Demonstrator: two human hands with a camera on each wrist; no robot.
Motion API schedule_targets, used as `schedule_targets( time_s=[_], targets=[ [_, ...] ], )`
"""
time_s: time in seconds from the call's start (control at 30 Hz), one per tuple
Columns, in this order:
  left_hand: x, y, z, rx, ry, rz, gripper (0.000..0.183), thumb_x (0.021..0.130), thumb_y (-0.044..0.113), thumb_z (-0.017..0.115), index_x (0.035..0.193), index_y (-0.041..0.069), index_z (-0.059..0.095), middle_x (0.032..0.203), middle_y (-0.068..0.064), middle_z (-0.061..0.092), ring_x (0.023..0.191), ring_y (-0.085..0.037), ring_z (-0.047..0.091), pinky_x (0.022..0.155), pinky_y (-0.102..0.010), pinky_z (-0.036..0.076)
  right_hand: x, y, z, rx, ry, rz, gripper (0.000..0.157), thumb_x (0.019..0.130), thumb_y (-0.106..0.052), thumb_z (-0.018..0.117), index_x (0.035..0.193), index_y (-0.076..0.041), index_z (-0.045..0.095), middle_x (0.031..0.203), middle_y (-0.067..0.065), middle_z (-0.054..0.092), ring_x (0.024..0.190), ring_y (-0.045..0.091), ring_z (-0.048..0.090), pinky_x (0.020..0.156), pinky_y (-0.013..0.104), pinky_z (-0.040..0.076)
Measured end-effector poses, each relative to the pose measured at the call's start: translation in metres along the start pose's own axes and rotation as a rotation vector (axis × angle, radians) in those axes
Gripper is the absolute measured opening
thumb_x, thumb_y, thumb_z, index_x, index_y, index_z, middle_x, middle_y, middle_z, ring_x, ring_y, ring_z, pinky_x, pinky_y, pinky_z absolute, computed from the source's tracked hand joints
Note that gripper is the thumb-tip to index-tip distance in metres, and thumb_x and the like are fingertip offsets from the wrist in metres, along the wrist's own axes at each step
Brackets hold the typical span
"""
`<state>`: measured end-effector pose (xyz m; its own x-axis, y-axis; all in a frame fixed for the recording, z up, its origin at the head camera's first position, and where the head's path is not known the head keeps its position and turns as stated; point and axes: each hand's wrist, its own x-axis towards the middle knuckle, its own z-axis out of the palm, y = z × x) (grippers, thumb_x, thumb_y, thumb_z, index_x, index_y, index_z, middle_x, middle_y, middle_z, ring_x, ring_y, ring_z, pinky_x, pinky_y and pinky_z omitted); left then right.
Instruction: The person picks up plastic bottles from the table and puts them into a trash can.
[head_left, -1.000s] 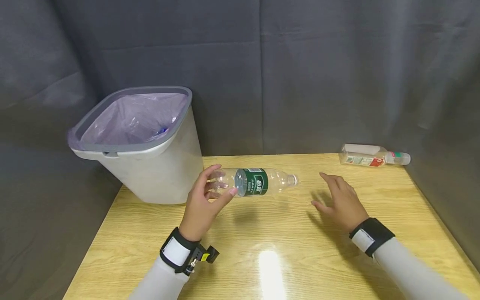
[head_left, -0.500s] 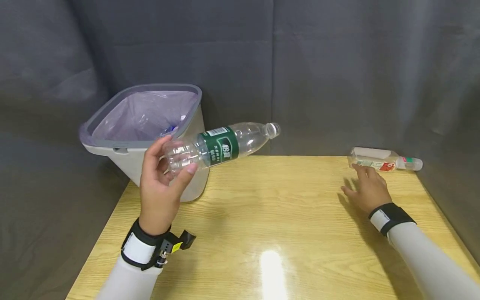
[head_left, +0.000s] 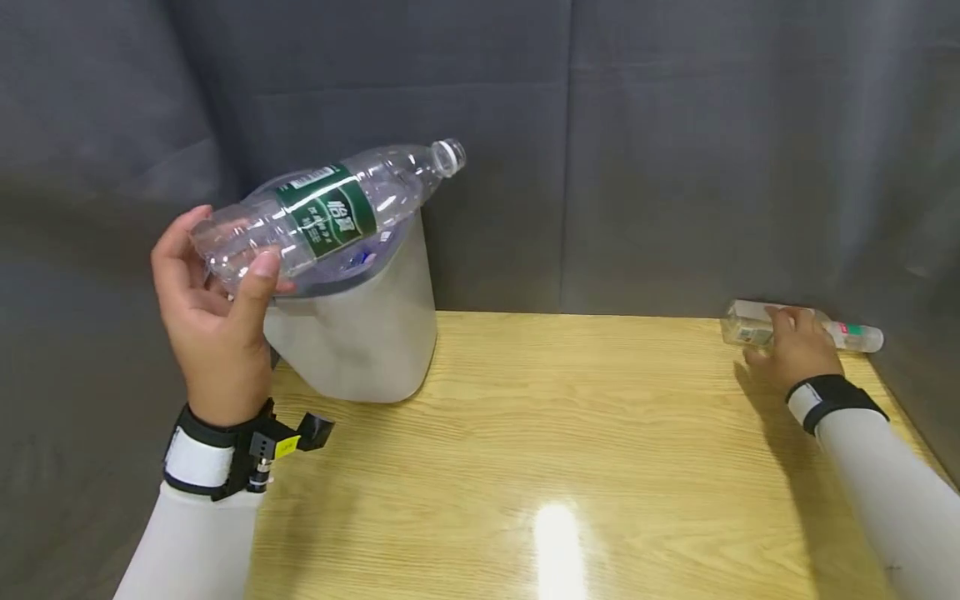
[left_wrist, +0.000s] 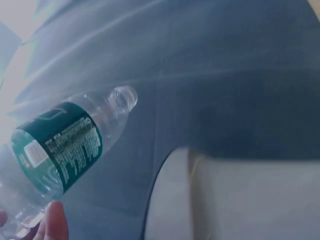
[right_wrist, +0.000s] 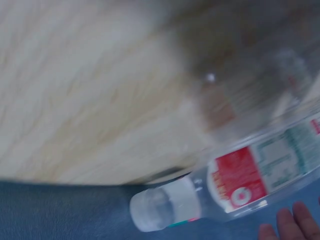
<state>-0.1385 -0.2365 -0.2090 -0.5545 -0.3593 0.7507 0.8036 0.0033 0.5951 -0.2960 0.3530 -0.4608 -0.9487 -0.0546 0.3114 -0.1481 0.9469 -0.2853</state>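
Observation:
In the head view, my left hand (head_left: pixel 213 333) grips a clear plastic bottle (head_left: pixel 330 212) with a green label by its base, fingers behind and thumb in front. The bottle is tilted, its uncapped-looking neck up to the right, in front of the opening of the waste bin (head_left: pixel 360 342). At the far right, my right hand (head_left: pixel 802 354) is over a second clear bottle (head_left: pixel 738 325) lying on its side, hiding its middle. The right wrist view shows its red and white label (right_wrist: pixel 240 180) and fingertips (right_wrist: pixel 287 225) reaching past its far side, apart from it.
The light wood table (head_left: pixel 510 433) runs up to a dark grey curtain (head_left: pixel 495 167) at the back and sides. The bin, partly hidden by the raised bottle, has a purple liner with something blue inside.
My left hand has raised the green-labelled bottle up and left from over the table to in front of the bin opening. My right hand has moved right and away, onto the second bottle.

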Motion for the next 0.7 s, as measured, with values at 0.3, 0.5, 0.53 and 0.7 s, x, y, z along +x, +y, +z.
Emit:
schedule_targets(
  time_s=[0.3, 0.5, 0.53, 0.7],
  targets=[
    [0.023, -0.02, -0.03, 0.057, 0.11, -0.028, 0.061, 0.072, -0.002, 0.074, 0.126, 0.005, 0.045, 0.117, -0.02, 0.045, 0.093, -0.03, 0.053, 0.06, -0.028, 0.052, -0.002, 0.033, 0.001, -0.001, -0.06, 0.03, 0.083, 0.074, -0.02, 0.074, 0.137, 0.009, 0.028, 0.13, 0.038, 0.026, 0.122, 0.056, 0.02, 0.098, 0.068, 0.012],
    [0.026, -0.027, -0.048, 0.263, 0.134, -0.11, 0.066, 0.073, 0.005, 0.078, 0.129, 0.015, 0.044, 0.123, -0.013, 0.042, 0.101, -0.026, 0.05, 0.072, -0.028, 0.051, -0.002, 0.037, 0.005, -0.013, -0.087, 0.0, 0.084, 0.073, -0.019, 0.074, 0.136, 0.011, 0.027, 0.132, 0.038, 0.024, 0.126, 0.052, 0.014, 0.102, 0.065, 0.009],
    [0.026, -0.027, -0.049, 0.321, 0.125, -0.128, 0.068, 0.074, 0.008, 0.078, 0.131, 0.017, 0.043, 0.124, -0.011, 0.042, 0.103, -0.025, 0.049, 0.075, -0.028, 0.049, -0.002, 0.036, 0.006, -0.016, -0.089, -0.001, 0.085, 0.072, -0.019, 0.074, 0.136, 0.011, 0.027, 0.131, 0.038, 0.025, 0.126, 0.052, 0.015, 0.102, 0.065, 0.008],
    [0.022, -0.023, -0.042, 0.434, 0.049, -0.168, 0.072, 0.077, 0.012, 0.077, 0.136, 0.02, 0.036, 0.124, -0.008, 0.04, 0.107, -0.023, 0.047, 0.076, -0.026, 0.045, -0.007, 0.034, 0.001, -0.044, -0.097, 0.002, 0.081, 0.07, -0.017, 0.075, 0.132, 0.011, 0.031, 0.122, 0.037, 0.03, 0.117, 0.055, 0.022, 0.1, 0.066, 0.008]
  ],
)
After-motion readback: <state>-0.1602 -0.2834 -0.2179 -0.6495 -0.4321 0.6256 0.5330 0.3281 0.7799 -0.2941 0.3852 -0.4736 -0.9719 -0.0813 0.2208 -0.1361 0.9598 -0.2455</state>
